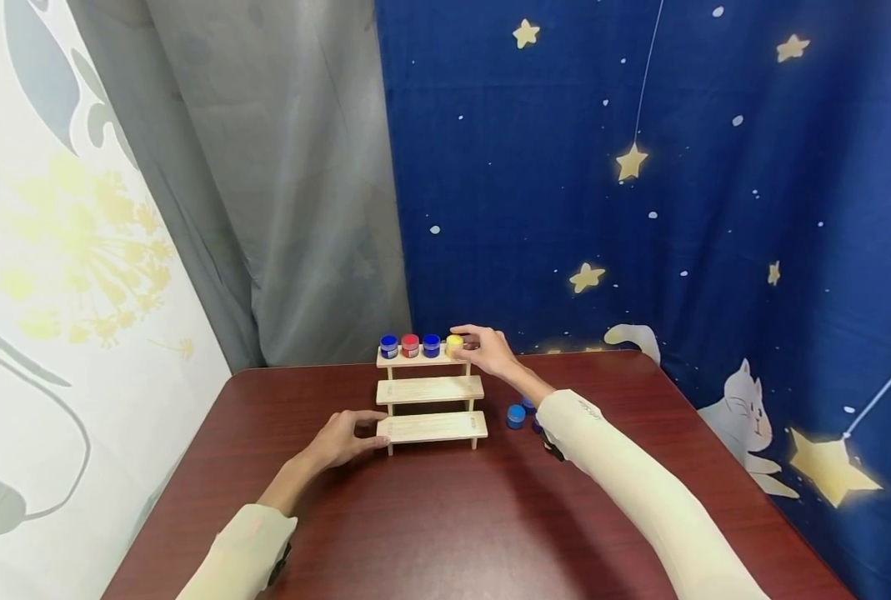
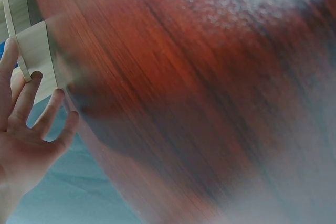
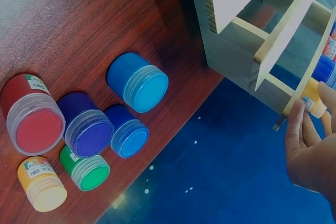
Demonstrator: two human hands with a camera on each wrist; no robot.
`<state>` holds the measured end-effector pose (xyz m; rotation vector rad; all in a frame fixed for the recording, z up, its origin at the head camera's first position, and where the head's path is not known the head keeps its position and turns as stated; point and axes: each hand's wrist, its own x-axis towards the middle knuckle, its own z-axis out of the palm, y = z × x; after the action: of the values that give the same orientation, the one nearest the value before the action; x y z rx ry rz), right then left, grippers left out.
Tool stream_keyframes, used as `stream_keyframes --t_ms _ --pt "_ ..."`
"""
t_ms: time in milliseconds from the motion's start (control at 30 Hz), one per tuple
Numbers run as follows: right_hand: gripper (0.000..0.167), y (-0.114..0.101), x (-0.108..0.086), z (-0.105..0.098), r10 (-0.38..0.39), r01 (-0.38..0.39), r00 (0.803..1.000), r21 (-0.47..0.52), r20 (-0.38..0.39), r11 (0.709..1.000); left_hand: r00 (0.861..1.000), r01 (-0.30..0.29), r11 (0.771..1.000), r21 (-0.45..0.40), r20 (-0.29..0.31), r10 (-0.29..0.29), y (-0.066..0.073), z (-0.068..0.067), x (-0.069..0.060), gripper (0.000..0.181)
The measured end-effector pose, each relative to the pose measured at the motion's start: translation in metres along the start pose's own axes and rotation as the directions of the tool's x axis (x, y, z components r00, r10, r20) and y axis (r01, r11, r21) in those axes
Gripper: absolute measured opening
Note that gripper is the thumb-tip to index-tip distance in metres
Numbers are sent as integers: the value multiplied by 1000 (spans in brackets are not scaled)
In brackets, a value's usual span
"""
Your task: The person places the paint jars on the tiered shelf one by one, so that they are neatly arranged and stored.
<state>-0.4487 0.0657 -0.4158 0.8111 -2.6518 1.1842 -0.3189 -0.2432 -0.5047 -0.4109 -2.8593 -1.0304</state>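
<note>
A three-step wooden stand (image 1: pixel 432 427) sits on the table, its left end at the lowest step held between the thumb and fingers of my left hand (image 1: pixel 343 439). In the left wrist view, the fingers of the left hand (image 2: pixel 31 135) lie around the end of the pale board (image 2: pixel 41 59). My right hand (image 1: pixel 488 350) pinches a yellow paint jar (image 1: pixel 454 343) at the right end of the top step. Beside it on that step stand a blue jar (image 1: pixel 432 345), a red jar (image 1: pixel 411 345) and another blue jar (image 1: pixel 388 346).
Right of the stand, the right wrist view shows loose paint jars on the table: red (image 3: pixel 37 119), purple (image 3: pixel 86 124), blue (image 3: pixel 128 132), light blue (image 3: pixel 139 82), green (image 3: pixel 86 169) and yellow (image 3: pixel 43 184). A starry blue curtain (image 1: pixel 505 183) hangs behind the table (image 1: pixel 430 525).
</note>
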Motion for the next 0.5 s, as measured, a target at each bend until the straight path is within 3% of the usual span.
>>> stream_keyframes --t_ms 200,500 --pt "54 0 -1 -2 29 -29 1000 38 4 999 1000 -12 1000 -2 -6 12 0 -1 0 46" --pt "50 1 -4 -7 29 -29 999 20 23 999 1000 -7 1000 -7 -2 7 1 0 0 46"
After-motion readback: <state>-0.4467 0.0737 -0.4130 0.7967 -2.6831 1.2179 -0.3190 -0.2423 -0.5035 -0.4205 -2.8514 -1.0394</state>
